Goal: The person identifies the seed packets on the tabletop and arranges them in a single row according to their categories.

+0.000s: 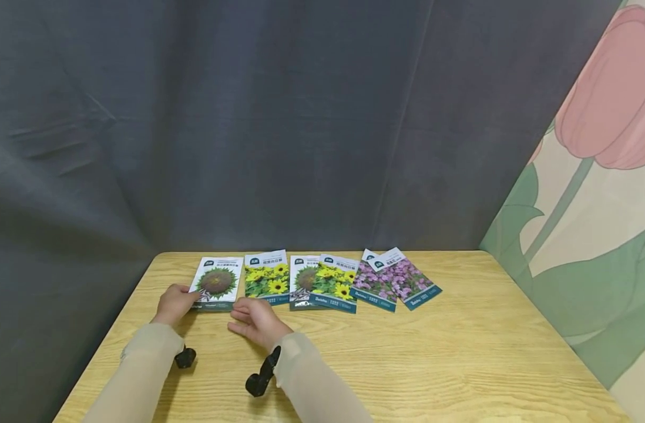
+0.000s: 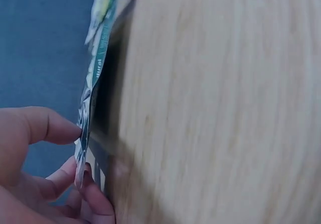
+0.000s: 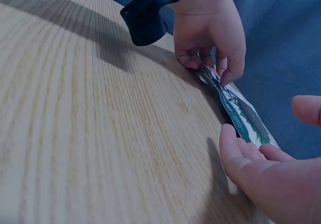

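Several seed packets lie in a row along the far side of the wooden table (image 1: 407,364). My left hand (image 1: 181,301) pinches the lower left corner of the leftmost packet (image 1: 217,282), a white one with a dark sunflower head. In the left wrist view that packet (image 2: 93,93) shows edge-on and lifted off the wood, with my left hand (image 2: 83,153) holding it between thumb and fingers. My right hand (image 1: 244,311) lies at the packet's lower right corner. In the right wrist view its fingertips (image 3: 235,143) touch the packet (image 3: 243,114) edge and the thumb (image 3: 307,108) stays apart.
Right of the held packet lie a yellow sunflower packet (image 1: 268,277), an overlapping sunflower pair (image 1: 328,283) and two overlapping pink flower packets (image 1: 402,281). A grey curtain (image 1: 248,117) hangs behind the table. A tulip-printed panel (image 1: 592,205) stands at the right.
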Available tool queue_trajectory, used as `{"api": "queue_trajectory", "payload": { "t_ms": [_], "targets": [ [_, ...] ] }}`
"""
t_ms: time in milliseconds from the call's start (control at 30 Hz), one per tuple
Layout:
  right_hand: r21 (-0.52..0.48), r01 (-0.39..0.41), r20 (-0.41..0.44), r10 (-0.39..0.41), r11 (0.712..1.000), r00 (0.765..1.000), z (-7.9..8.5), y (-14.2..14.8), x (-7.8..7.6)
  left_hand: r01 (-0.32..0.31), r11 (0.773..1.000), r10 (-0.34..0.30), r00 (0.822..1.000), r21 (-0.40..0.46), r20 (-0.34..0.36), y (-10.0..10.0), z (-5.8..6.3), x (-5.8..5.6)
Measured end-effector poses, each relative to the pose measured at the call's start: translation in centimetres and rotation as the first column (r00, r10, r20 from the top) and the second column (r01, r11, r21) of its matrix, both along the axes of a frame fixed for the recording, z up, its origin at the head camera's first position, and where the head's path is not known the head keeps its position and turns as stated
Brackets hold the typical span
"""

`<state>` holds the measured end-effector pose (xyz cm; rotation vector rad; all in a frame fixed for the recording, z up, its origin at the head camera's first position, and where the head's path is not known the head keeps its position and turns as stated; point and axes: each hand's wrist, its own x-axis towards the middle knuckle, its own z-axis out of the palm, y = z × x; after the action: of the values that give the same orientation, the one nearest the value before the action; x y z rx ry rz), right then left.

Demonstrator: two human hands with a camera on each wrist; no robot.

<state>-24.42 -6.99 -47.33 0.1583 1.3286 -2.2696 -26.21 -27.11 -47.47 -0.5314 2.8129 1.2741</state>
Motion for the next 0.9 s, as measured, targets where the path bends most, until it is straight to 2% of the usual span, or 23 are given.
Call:
{"api": "queue_trajectory", "payload": {
  "t_ms": [167, 467, 700, 900],
  "targets": [
    [-0.002, -0.01, -0.003, 0.01, 1.0, 1.0, 0.0, 0.1, 0.2, -0.037, 0.995, 0.038, 0.999, 0.096, -0.003, -0.2, -0.2, 0.8],
    [-0.019, -0.038, -0.035, 0.037, 0.999, 0.999, -0.7, 0.5, 0.7, -0.007, 0.959, 0.018, 0.999, 0.284, -0.038, -0.5, -0.7, 3.3],
    [0.084, -0.035, -0.111, 0.045, 0.996, 0.993, -1.2, 0.4, 1.1, 0.012, 0.937, 0.004, 0.999, 0.349, -0.046, -0.5, -0.8, 4.9],
    [0.109, -0.025, -0.184, 0.045, 0.994, 0.982, -1.3, 0.4, 1.6, 0.03, 0.915, -0.012, 0.999, 0.403, -0.047, -0.5, -0.7, 5.9]
  ]
}}
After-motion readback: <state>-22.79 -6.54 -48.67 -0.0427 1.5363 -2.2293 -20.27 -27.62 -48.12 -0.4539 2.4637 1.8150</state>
